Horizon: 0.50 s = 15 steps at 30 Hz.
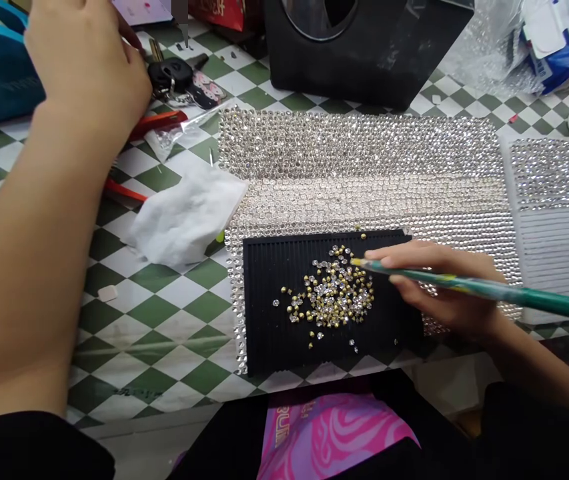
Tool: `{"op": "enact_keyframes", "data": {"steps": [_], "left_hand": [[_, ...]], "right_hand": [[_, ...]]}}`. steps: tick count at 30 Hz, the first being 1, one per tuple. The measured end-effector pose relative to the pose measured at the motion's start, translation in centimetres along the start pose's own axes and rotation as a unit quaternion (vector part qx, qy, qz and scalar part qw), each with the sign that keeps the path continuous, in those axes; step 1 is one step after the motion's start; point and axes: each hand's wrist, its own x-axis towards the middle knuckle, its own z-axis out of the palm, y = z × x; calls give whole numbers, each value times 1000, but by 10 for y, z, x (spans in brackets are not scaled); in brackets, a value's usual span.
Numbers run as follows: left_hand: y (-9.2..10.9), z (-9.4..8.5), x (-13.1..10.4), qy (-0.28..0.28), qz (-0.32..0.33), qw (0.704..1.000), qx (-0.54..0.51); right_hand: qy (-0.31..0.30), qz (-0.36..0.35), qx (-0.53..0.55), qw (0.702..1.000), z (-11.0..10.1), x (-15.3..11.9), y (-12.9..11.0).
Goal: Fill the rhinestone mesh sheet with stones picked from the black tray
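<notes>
My right hand (444, 280) grips a green pencil (484, 288) with a yellow tip, which points left at a pile of rhinestones (337, 293). These small clear and gold-backed stones lie on a black ribbed tray (269, 340). Under the tray is a wide sheet covered with rows of rhinestones (364, 143). My left hand (89, 63) reaches to the far left, between a teal tape dispenser (1, 73) and a bunch of keys (174, 73). Its fingers are mostly hidden or cut off by the top edge, so what they touch cannot be seen.
A crumpled white tissue (184, 217) lies left of the sheet, near red-handled pliers (127, 191). A black box (344, 60) stands behind it. On the right are a second, partly covered sheet (559, 260) and a blue-and-white packet (559, 43). The checkered tablecloth (164, 320) ends in front.
</notes>
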Motion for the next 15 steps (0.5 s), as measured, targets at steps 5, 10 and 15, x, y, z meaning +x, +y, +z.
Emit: {"op": "enact_keyframes", "data": {"steps": [5,10,15], "left_hand": [[-3,6,3,-7,-3,1000,-10],[-3,5,2,-20,-8,1000,-15],[-15,12,11,-56,-27,998,-8]], "right_hand": [[261,-6,-54,964,-38,-8,32],[379,37,-131,915,-83,-19,93],[341,78,-110,931,-79,-27,116]]}}
